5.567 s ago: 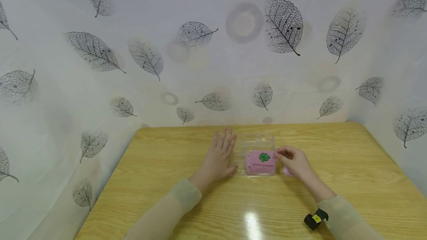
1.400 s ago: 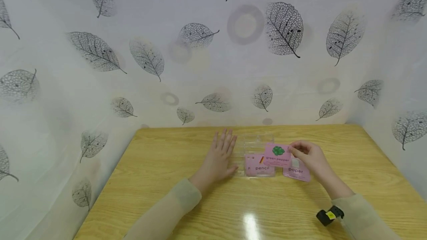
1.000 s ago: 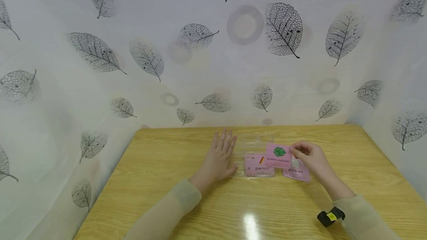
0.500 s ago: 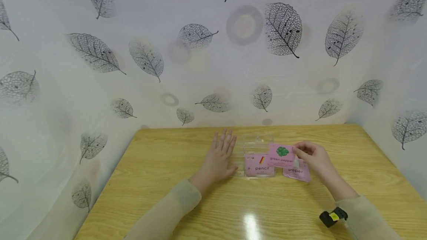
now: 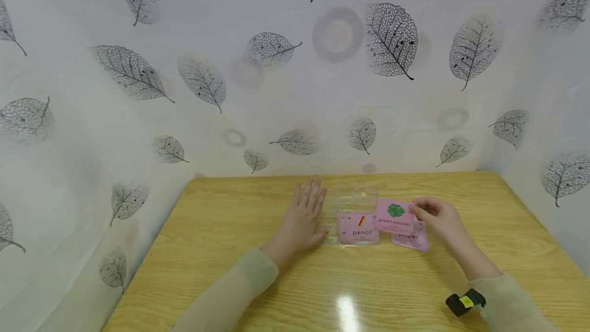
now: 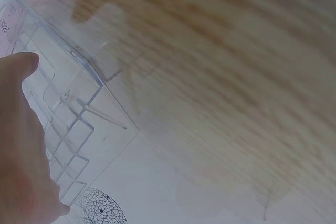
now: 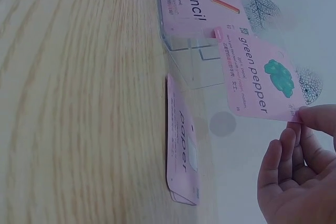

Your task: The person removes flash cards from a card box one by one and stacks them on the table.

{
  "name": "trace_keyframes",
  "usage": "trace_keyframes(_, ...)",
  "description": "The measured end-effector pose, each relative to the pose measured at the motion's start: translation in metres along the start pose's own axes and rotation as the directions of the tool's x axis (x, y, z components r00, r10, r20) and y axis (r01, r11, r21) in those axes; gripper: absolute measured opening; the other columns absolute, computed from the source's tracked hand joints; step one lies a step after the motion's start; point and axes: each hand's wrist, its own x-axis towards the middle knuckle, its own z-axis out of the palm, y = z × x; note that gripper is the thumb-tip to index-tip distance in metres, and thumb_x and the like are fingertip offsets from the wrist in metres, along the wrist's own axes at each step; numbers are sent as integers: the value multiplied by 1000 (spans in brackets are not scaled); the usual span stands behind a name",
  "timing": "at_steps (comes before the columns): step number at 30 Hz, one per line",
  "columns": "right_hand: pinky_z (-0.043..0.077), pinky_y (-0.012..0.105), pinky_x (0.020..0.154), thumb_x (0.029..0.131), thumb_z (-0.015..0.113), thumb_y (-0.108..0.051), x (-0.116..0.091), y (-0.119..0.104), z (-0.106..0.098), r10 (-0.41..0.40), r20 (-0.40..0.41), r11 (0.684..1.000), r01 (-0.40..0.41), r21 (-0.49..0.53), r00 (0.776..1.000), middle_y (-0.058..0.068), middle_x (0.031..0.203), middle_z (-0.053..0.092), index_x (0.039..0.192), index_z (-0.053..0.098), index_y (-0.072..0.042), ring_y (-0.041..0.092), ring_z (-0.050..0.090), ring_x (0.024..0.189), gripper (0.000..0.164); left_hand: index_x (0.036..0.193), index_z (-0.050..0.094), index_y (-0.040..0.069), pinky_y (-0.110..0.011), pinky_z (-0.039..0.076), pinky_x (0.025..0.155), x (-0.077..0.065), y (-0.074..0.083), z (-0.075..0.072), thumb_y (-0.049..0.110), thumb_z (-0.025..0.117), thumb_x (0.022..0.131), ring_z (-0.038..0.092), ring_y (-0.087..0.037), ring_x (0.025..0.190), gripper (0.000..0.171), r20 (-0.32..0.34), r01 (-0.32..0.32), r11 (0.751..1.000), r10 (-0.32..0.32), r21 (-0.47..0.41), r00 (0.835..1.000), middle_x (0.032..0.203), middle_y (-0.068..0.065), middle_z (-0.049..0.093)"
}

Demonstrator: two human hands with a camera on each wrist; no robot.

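Note:
A pink "green pepper" flashcard (image 5: 394,216) is pinched at its upper right corner by my right hand (image 5: 440,219). In the right wrist view the card (image 7: 261,77) hangs above the table, thumb on its face. Below it lies a "paper" flashcard (image 5: 409,242) on the table, more than one card thick in the right wrist view. A "pencil" flashcard (image 5: 358,233) stands in the front right compartment of a clear plastic tiered holder (image 5: 357,204). My left hand (image 5: 301,216) is spread with straight fingers against the holder's left side, its thumb overlapping the front tier.
The wooden table (image 5: 221,219) meets a white leaf-patterned curtain (image 5: 295,91) at its back and sides. A black strap device (image 5: 465,301) sits on my right wrist.
The green pepper card has come off the front of the holder, uncovering the pencil card. My right hand has carried it rightward, over the paper card. The left hand stays put.

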Motion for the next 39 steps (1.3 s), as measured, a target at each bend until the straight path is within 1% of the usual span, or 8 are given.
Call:
trace_keyframes(6, 56, 19, 74, 108, 64, -24, -3, 2, -2, -4, -10, 1000, 4, 8, 1000, -19, 94, 65, 123, 66, 11, -5, 59, 86, 38, 171, 12, 6, -57, 15, 136, 1, 0, -1, 80, 33, 100, 15, -40, 166, 105, -6, 6, 1000, -6, -8, 1000, 179, -19, 11)
trace_keyframes(15, 59, 18, 75, 107, 65, -23, -6, 6, -3, -2, -24, 999, 3, 32, 1000, -23, 90, 64, 121, 66, 11, -3, 61, 87, 37, 171, 11, 6, -57, 15, 136, 1, -1, -2, 80, 33, 100, 14, -40, 166, 105, 2, 6, 1000, -6, -6, 1000, 179, -20, 10)
trace_keyframes(22, 59, 16, 77, 108, 64, -24, -7, 10, -4, 18, -27, 1000, -18, 20, 999, -18, 94, 64, 124, 65, 12, -7, 59, 86, 40, 171, 10, 6, -57, 14, 136, 1, 0, -1, 80, 32, 100, 15, -40, 166, 105, 9, 6, 1000, -6, -7, 1000, 179, -21, 4)
trace_keyframes(29, 60, 16, 77, 107, 66, -26, -8, 14, -6, 37, -28, 999, -36, 8, 999, -15, 96, 66, 123, 65, 12, -8, 58, 86, 42, 171, 12, 5, -57, 18, 135, 0, 0, -1, 80, 32, 100, 17, -40, 166, 105, 2, 5, 1000, -5, 3, 1000, 179, -20, 11)
trace_keyframes(35, 60, 16, 77, 107, 65, -25, -9, 18, -8, 53, -11, 999, -53, 5, 999, -12, 97, 67, 123, 65, 13, -8, 58, 86, 41, 171, 10, 5, -58, 16, 135, 0, 1, 1, 80, 32, 100, 16, -40, 166, 105, -2, 4, 1000, -4, -10, 1000, 179, -21, 7)
trace_keyframes(39, 60, 16, 77, 108, 64, -27, -9, 20, -9, 59, -4, 998, -59, 0, 998, -13, 98, 67, 126, 63, 13, -8, 58, 86, 44, 171, 12, 5, -58, 17, 135, 0, 1, 0, 80, 32, 100, 18, -40, 165, 105, -11, 4, 1000, -4, -6, 1000, 179, -21, 8)
